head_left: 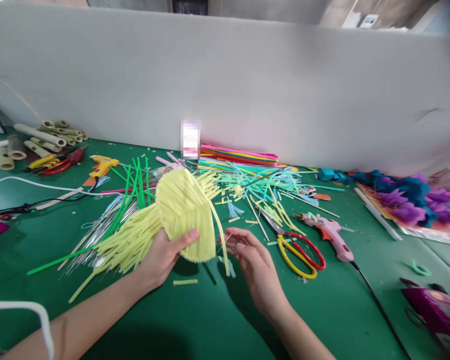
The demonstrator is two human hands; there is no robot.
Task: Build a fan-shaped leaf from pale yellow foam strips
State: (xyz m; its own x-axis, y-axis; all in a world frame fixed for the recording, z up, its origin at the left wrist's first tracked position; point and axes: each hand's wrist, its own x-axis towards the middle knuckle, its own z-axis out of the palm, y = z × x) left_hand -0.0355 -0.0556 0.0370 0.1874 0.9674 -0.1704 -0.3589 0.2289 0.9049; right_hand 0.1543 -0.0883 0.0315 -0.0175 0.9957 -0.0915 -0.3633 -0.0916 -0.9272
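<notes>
My left hand [172,247] grips a pale yellow fan-shaped piece [185,215] made of pipe cleaners laid side by side, thumb on its front face. From its right edge a loose yellow pipe cleaner [220,235] hangs down. Just right of that strand is my right hand [253,260], fingers curled and tips close together. A thin pale line shows at the fingertips, but what they hold is too small to make out. A heap of yellow pipe cleaners [129,240] lies behind my left forearm. One short yellow cutting [185,282] rests on the green table [210,325] below.
Scissors [298,250] and a pink glue gun [333,235] lie to the right; a yellow glue gun [102,165] is at left. Coloured pipe cleaners [240,156] are piled along the white partition [225,75]. Bamboo pieces [47,137] sit far left, purple flowers [408,202] far right.
</notes>
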